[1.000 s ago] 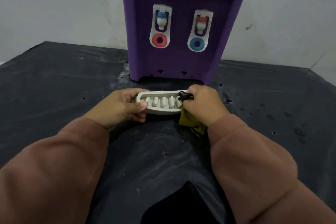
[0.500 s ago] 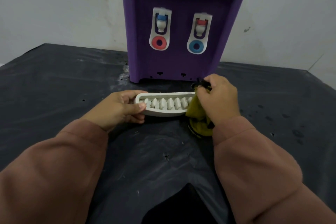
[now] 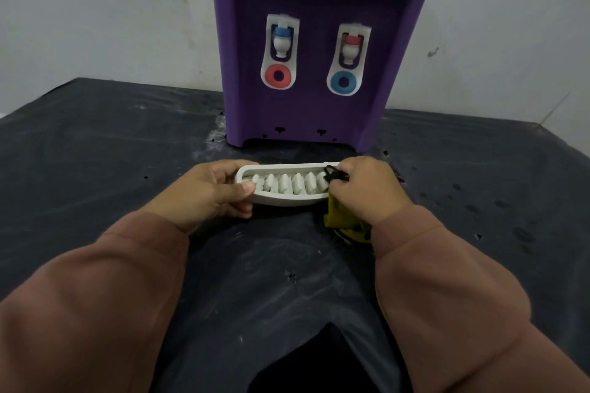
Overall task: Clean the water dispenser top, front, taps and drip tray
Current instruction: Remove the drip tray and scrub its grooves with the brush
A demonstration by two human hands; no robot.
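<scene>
A purple water dispenser stands at the back of the table, with a blue-capped tap on the left and a red-capped tap on the right. The white drip tray lies detached on the table in front of it, its slatted grille facing up. My left hand grips the tray's left end, thumb on the front rim. My right hand holds a yellow cloth with a dark edge and presses it onto the tray's right end. The cloth hangs below that hand.
A dark plastic sheet covers the table, with white smears and small dark spots near the dispenser base. A stained white wall rises behind. My brown sleeves fill the lower corners of the view.
My right hand with the cloth moved left from the tray's far right end back onto the grille. My left hand kept its hold on the left end.
</scene>
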